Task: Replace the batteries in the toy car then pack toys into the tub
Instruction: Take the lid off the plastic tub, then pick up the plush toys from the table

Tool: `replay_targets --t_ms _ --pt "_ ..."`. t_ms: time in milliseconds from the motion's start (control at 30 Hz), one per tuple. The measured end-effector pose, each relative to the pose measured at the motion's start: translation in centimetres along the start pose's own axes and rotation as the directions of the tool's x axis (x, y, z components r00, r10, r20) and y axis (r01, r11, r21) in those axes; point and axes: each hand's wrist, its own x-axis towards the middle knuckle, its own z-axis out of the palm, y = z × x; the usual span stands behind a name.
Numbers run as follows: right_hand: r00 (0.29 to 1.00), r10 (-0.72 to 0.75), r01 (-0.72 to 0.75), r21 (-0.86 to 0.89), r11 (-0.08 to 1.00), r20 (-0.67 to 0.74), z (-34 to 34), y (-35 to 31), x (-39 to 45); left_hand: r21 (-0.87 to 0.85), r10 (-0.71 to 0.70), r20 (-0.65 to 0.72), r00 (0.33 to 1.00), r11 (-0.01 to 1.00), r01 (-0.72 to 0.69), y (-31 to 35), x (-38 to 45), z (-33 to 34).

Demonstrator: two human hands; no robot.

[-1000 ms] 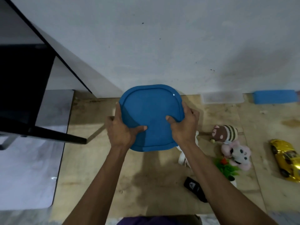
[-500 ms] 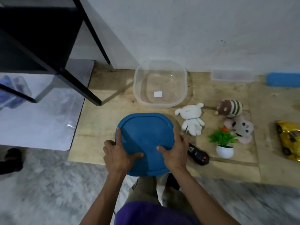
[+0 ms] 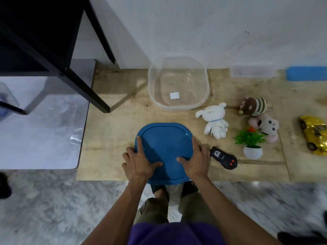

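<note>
I hold a blue lid over the near edge of a wooden board. My left hand grips its left rim and my right hand grips its right rim, thumbs on top. The clear plastic tub stands open by the wall, with only a small white sticker inside. A yellow toy car lies at the far right. A black remote lies just right of my right hand. A white plush, a striped brown plush, a grey-pink plush and a small potted plant lie between them.
A black metal table leg stands on the board's left part. A white mat lies to the left. A clear box and a blue block sit against the wall. Marble floor lies in front.
The lid came off the tub and moved toward me, down to the board's near edge. Both hands kept their hold on it.
</note>
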Motion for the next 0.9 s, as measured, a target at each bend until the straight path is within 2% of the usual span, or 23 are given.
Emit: replay_targets --t_ms 133,200,333,400,467,500,567,667,767,900 --pt "0.994 -0.022 0.022 -0.005 1.0 0.107 0.1 1.4 -0.4 0.019 -0.032 0.027 0.999 0.999 0.032 -0.3 -0.6 1.2" --pt "0.985 -0.033 0.023 0.06 0.998 0.17 1.0 0.7 -1.2 -0.001 -0.049 0.03 0.998 0.999 0.049 -2.3 -0.5 1.4" --pt "0.979 -0.094 0.055 0.208 0.977 0.182 1.8 0.3 -2.2 -0.041 -0.063 -0.027 0.998 0.997 0.061 -4.7 -1.5 0.8" --pt "0.987 -0.14 0.106 0.322 0.941 0.084 1.7 -0.4 -2.8 -0.083 -0.017 -0.126 0.992 0.997 0.007 -5.5 -1.9 0.5" --pt "0.979 -0.166 0.198 0.383 0.902 -0.116 0.5 -0.9 -2.5 -0.141 0.037 -0.208 0.977 0.988 -0.067 -5.3 -1.8 -0.1" --pt "0.962 -0.163 0.233 0.344 0.909 -0.22 -0.6 -1.0 -1.8 -0.17 0.073 -0.236 0.969 0.979 -0.116 -4.6 -1.7 -0.5" --pt "0.928 -0.11 0.21 0.254 0.944 -0.356 -3.6 0.1 0.8 -0.202 0.161 -0.247 0.955 0.956 -0.214 -1.8 -1.3 -0.6" --pt "0.901 -0.03 0.114 0.17 0.979 -0.433 -8.1 3.5 6.7 -0.224 0.261 -0.239 0.935 0.922 -0.315 4.1 -0.5 0.1" --pt "0.954 -0.07 0.094 0.071 0.993 -0.291 -9.8 6.8 12.1 -0.272 0.255 -0.223 0.941 0.911 -0.311 9.2 0.9 1.5" --pt "0.961 -0.263 0.262 -0.024 0.965 -0.087 -9.0 9.9 17.3 -0.306 0.132 -0.186 0.974 0.934 -0.185 13.9 3.1 4.1"
